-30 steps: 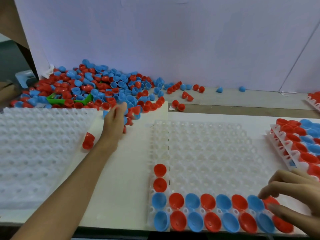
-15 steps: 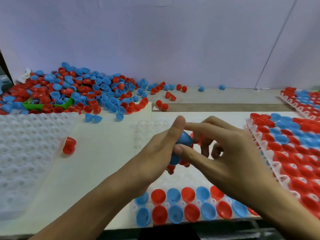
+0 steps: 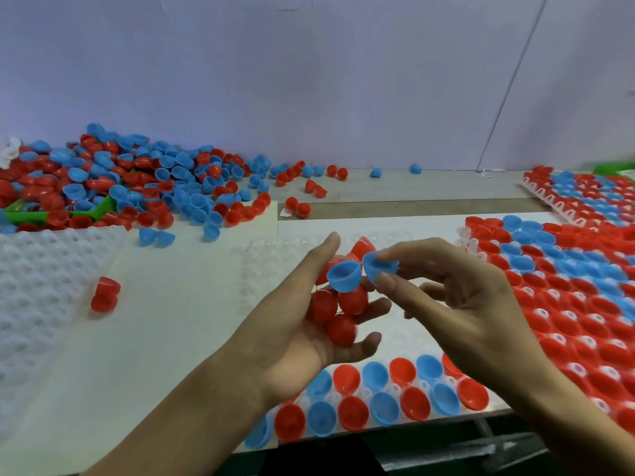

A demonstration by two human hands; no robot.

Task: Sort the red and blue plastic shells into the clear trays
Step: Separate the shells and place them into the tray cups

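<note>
Shells (image 3: 338, 309) fill the cupped left hand (image 3: 295, 334); right hand (image 3: 460, 304) pinches one blue shell (image 3: 379, 264).

No readable text, label, brand, number or sign anywhere: none on the shells, the trays, the tabletop or the wall behind.
</note>
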